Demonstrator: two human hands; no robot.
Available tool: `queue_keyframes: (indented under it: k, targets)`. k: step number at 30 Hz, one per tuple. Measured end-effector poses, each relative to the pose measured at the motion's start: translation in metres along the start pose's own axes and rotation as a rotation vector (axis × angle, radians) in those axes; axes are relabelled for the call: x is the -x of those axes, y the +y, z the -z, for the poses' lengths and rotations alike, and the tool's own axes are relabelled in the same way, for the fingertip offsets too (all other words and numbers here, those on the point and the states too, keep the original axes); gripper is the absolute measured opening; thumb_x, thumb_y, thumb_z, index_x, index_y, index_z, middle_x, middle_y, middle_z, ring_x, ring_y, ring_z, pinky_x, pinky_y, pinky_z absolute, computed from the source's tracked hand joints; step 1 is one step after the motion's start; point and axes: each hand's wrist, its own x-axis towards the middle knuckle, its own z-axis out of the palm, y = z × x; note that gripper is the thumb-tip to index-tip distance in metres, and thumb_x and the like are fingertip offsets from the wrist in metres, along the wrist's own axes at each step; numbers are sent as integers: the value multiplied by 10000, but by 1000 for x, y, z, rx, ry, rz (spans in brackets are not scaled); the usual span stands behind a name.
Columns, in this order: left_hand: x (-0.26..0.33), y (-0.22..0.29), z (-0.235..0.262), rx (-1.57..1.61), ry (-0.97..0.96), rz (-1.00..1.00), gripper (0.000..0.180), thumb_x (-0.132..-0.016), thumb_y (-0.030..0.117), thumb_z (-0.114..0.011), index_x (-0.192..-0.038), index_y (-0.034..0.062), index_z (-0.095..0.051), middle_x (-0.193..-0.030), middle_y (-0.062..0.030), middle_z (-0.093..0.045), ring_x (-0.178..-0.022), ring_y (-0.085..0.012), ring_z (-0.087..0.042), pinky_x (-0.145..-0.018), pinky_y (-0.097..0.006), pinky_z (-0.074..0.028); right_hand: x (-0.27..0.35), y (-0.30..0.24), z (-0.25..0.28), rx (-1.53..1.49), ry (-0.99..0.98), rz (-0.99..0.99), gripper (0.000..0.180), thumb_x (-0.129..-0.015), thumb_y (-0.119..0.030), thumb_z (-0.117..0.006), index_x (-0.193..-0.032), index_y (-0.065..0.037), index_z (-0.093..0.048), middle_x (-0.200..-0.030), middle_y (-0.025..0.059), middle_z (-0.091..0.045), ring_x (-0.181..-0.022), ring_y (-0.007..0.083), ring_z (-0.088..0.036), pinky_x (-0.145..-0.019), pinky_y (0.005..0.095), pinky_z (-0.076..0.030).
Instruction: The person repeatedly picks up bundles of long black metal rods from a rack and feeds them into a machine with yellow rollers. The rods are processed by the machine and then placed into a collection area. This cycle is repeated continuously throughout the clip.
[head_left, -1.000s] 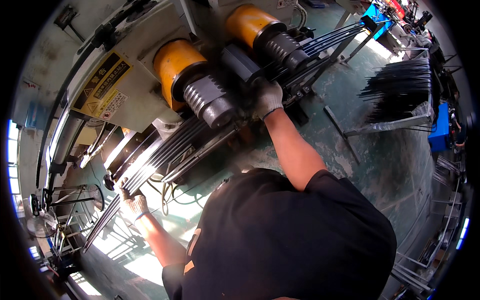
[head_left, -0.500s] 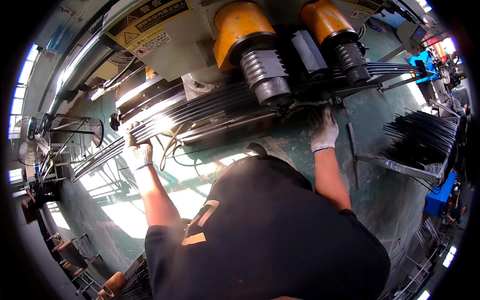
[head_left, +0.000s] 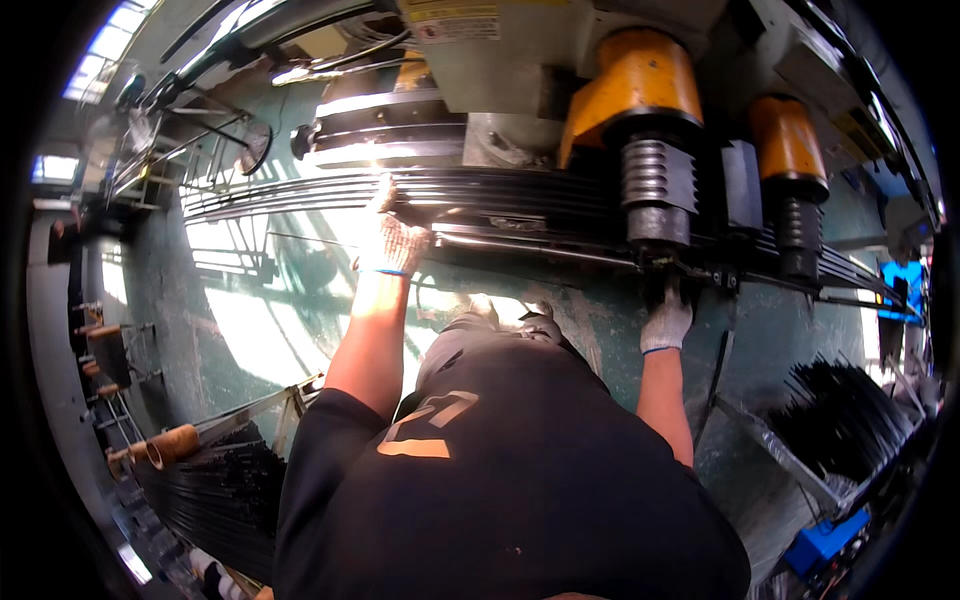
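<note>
Several long, thin black rods [head_left: 290,195] run side by side across the machine's front. My left hand [head_left: 395,240], in a white knit glove with a blue cuff edge, is closed around them near their left part, one finger reaching up over them. A straight metal bar [head_left: 540,245] lies just below the rods, its left end beside that hand. My right hand [head_left: 668,322], gloved alike, reaches up under a grooved steel roller [head_left: 660,185] to a dark mechanism [head_left: 690,270]. Its fingers are lost in shadow there.
Orange housings [head_left: 640,80] hold the rollers, with a grey steel block [head_left: 742,185] between them. At right a metal rack [head_left: 790,460] carries a bundle of black rods; another bundle [head_left: 215,490] lies lower left. A round fan [head_left: 255,145] stands at far left.
The view has swung, so the machine sits farther right and the rods look more level. My left hand has shifted right along the rods, closer to the bar's end. My right hand stays at the mechanism.
</note>
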Motion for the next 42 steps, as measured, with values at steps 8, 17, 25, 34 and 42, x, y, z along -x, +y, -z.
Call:
queue_keyframes:
  k: [8,17,25,34,42]
  targets:
    - [-16,151,69,279,66,-254,296,-1078,238,-602,-1294,38,-633,-1280,-157,-694,-1212,-351,-652,-1109,-612,-487,24,58,-14,-324,228,-560,248,-985,-185,-790,-1214,-114,-726,-1062,69,-741,-882,239,-698,-712,393,-576]
    - [-68,410,199,169,361,-479,335,-1106,320,-566,-1310,62,-626,-1284,-149,-678,-1166,-374,-647,-1100,-634,-492,123,122,-65,161,423,-813,458,-1045,-384,-693,-1330,-26,-673,-1253,153,-704,-1097,294,-689,-934,481,-562]
    - [-117,585,303,-63,465,-618,383,-1125,392,-523,-1305,54,-531,-1116,-179,-647,-909,-352,-700,-787,-574,-646,233,152,-149,976,-311,-363,203,-978,-241,-691,-904,-53,-716,-804,73,-732,-737,227,-678,-667,394,-542]
    - [-113,591,311,-263,180,-507,439,-1121,377,-536,-1321,-12,-575,-1291,-233,-658,-1058,-347,-696,-923,-485,-623,225,66,-195,538,-143,-375,227,-921,-155,-690,-733,-28,-678,-688,43,-666,-594,158,-590,-585,337,-478]
    - [-70,560,284,-375,-12,-400,504,-1077,470,-587,-1481,171,-556,-1410,-136,-643,-1263,-339,-656,-1026,-561,-585,218,40,-235,979,-62,-339,395,-933,-278,-766,-963,112,-713,-820,215,-740,-752,340,-691,-730,479,-519]
